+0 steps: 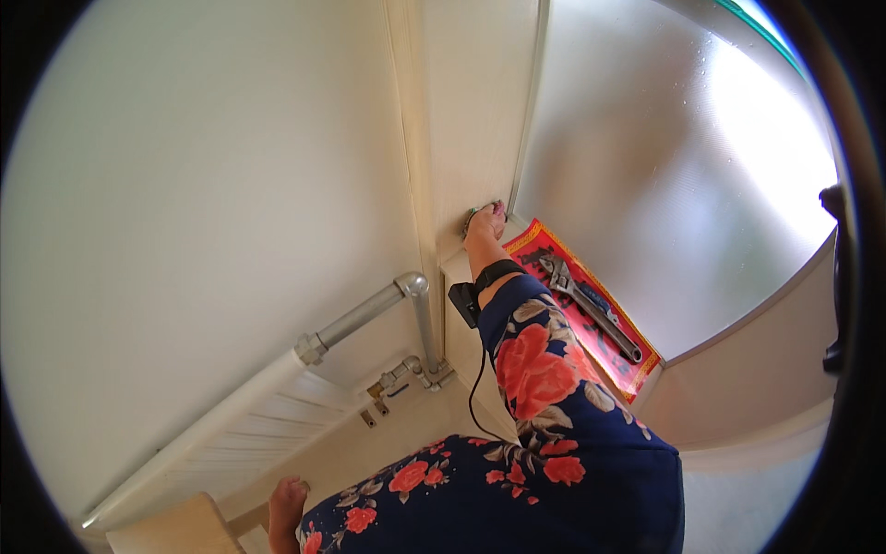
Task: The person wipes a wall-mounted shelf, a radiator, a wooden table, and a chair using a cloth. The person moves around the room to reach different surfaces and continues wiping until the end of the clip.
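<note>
My right hand (489, 223) reaches up to the white side wall of the window recess, close to the window frame. It presses a small crumpled cloth (471, 216) with green and dark patches against that surface, mostly hidden under the fingers. Beneath the forearm, on the sill, lies a red paper sheet (526, 239) with a gold border and black writing. An adjustable wrench (588, 305) rests across it, beside a dark blue tool (599, 299) that I cannot identify. Low at the left, my left hand (286, 497) hangs with curled fingers; whether anything is inside is hidden.
Frosted window glass (637, 173) rises beside the sill. A white radiator (263, 408) runs along the left wall, joined to a metal pipe (363, 315) and a blue-lever valve (397, 391). A pale wooden surface (173, 526) stands lower left. A black cable (473, 388) trails from my wrist device (465, 303).
</note>
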`<state>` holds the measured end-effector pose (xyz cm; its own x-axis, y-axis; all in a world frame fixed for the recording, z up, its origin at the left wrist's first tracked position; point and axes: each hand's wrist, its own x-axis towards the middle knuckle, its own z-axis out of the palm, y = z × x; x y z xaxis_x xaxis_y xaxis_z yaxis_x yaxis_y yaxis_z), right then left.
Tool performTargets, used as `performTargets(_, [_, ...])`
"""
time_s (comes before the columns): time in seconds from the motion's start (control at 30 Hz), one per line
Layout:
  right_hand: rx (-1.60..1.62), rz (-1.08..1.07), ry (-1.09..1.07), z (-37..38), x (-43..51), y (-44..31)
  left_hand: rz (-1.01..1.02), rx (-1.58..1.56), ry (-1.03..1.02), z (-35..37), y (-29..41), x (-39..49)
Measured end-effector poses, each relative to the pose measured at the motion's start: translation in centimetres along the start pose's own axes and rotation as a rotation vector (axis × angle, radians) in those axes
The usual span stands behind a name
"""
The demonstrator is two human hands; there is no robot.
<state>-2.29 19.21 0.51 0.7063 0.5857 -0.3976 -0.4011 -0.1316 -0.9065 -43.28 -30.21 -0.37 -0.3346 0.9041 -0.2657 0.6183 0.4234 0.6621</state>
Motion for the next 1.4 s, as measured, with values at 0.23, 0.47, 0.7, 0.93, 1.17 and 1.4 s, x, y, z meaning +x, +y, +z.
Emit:
performTargets(0.23, [0.071,-0.873,0.007,1.8,-11.0,-0.6,-0.169,-0.07,-0.089,0.3,-2.0,-1.5])
performTargets(0.47, [-0.062,-1.069,-0.133,-0.7,-11.5,-1.2,0.027,0.244,-0.004,0.7,-1.8,-0.4])
performTargets(0.7, [-0.257,-1.193,-0.4,-8.6,-15.0,2.9,-0.204,0.042,-0.029,1.3,1.1,-1.9])
performTargets(0.93, [-0.943,-1.524,-0.809,-6.7,-20.2,6.3,-0.34,-0.075,-0.002,1.9,0.1,-5.6])
performTargets(1.17, [-0.621,-1.516,-1.065,-5.0,-27.7,11.3,-0.361,-0.101,-0.009,2.8,-1.5,-7.2])
performTargets(1.4, [-0.748,-1.568,-1.022,-4.4,-25.6,9.5,-0.311,-0.071,-0.028,1.7,-3.9,-6.9])
